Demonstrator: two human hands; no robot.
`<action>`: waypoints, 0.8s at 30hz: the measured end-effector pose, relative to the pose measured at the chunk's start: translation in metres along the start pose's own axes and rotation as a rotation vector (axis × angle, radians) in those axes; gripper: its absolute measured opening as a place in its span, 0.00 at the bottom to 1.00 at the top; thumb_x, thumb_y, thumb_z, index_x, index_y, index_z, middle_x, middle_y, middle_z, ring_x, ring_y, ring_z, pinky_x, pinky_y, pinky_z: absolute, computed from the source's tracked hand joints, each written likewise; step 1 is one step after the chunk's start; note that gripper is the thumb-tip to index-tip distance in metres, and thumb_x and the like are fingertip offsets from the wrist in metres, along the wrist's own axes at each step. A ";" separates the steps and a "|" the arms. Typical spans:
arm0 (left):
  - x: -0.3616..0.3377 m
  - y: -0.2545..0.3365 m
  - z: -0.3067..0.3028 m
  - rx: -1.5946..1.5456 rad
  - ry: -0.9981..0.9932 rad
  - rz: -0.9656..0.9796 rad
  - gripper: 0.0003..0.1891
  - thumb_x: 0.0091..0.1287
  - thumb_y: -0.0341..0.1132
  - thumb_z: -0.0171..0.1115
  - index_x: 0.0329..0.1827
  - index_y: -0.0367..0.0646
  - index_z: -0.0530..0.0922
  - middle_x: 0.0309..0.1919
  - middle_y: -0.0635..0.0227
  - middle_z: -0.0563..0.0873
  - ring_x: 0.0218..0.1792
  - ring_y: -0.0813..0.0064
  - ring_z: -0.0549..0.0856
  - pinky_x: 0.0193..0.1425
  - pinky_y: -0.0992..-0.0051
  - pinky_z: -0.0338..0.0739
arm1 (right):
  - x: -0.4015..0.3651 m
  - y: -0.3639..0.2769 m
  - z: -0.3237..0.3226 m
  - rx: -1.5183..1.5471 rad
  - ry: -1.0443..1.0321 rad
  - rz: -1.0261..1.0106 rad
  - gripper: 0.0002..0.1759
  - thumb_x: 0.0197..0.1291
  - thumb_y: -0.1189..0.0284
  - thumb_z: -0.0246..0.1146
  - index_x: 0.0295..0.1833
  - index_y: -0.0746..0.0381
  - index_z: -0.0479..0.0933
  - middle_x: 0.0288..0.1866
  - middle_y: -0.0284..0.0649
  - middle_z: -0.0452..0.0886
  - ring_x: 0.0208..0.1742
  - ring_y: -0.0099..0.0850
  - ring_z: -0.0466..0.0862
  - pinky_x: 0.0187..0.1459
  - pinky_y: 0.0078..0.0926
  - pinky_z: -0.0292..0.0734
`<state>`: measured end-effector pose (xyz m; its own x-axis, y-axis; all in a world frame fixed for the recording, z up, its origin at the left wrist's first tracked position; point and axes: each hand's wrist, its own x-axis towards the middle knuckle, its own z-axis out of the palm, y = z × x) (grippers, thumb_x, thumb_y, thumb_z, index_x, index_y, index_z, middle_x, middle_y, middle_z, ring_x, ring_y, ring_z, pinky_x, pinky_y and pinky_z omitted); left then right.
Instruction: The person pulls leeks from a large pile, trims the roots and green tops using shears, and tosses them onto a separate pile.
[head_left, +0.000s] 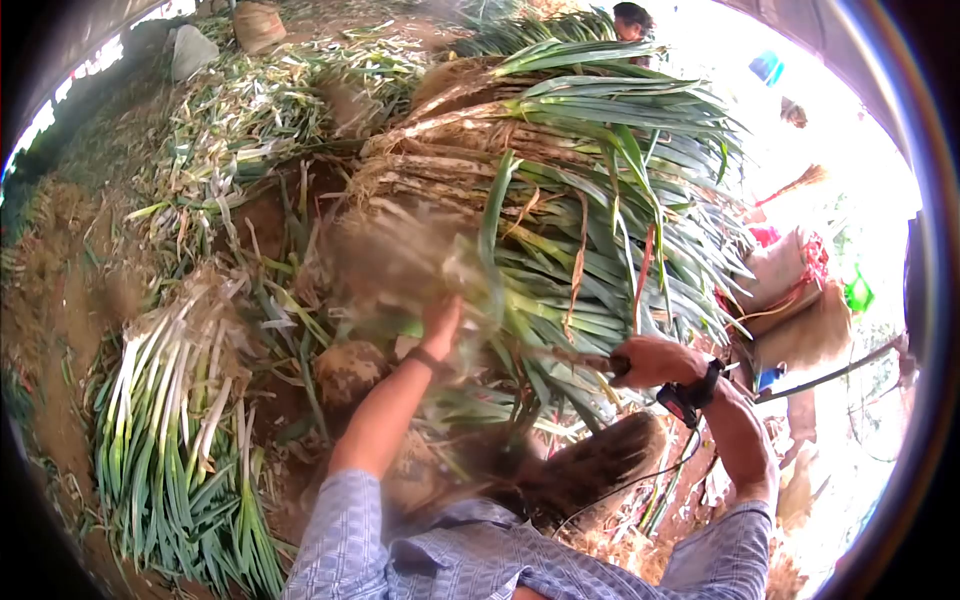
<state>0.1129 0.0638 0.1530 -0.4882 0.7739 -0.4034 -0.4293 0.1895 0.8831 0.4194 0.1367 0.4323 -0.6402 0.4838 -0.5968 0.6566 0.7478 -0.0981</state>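
Observation:
Soil-covered leeks (600,210) lie in a large pile in front of me, roots to the left and green leaves to the right. At the pile's near left edge, my left hand (441,326) is closed around a leek (462,268), which is smeared by motion. My right hand (655,361) is a fist around a thin, brownish, stick-like tool (580,358) pointing left towards the leek leaves; its far end is blurred, so its kind cannot be made out. A watch-like device (690,398) is strapped to the right wrist.
Cleaned leeks (170,410) with white stems lie in a heap at left. Leaf scraps (250,140) cover the ground behind. Stuffed sacks (800,300) stand at right, with a broom head (800,183) beyond. Another person (632,22) is at the back.

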 end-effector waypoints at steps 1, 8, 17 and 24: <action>-0.002 0.003 0.000 -0.054 -0.008 -0.031 0.18 0.74 0.46 0.55 0.58 0.43 0.77 0.43 0.66 0.83 0.35 0.71 0.85 0.22 0.71 0.80 | 0.002 0.002 0.001 0.027 0.082 0.059 0.16 0.56 0.59 0.64 0.42 0.61 0.84 0.33 0.50 0.85 0.36 0.50 0.86 0.42 0.44 0.80; 0.012 -0.011 0.001 -0.117 0.011 -0.038 0.22 0.74 0.54 0.53 0.59 0.47 0.75 0.51 0.67 0.81 0.47 0.70 0.84 0.31 0.64 0.83 | 0.005 -0.015 0.007 -0.043 0.073 0.087 0.16 0.57 0.58 0.65 0.40 0.61 0.84 0.33 0.50 0.85 0.38 0.48 0.86 0.43 0.46 0.79; -0.030 0.024 0.009 -0.348 -0.161 0.034 0.22 0.76 0.50 0.51 0.65 0.46 0.71 0.57 0.64 0.77 0.56 0.64 0.81 0.54 0.53 0.82 | 0.045 -0.005 0.015 0.170 0.281 0.028 0.17 0.57 0.59 0.67 0.41 0.63 0.83 0.34 0.50 0.85 0.37 0.49 0.84 0.43 0.44 0.78; -0.026 0.018 0.009 -0.565 -0.378 0.134 0.18 0.75 0.41 0.53 0.59 0.36 0.73 0.53 0.61 0.82 0.54 0.64 0.83 0.59 0.54 0.82 | 0.027 -0.007 0.005 0.176 0.078 0.091 0.19 0.59 0.57 0.67 0.39 0.64 0.81 0.30 0.48 0.83 0.33 0.43 0.83 0.39 0.41 0.75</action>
<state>0.1243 0.0528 0.1816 -0.3101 0.9456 -0.0980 -0.7638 -0.1864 0.6180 0.3993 0.1419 0.4127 -0.5995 0.5844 -0.5468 0.7683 0.6117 -0.1886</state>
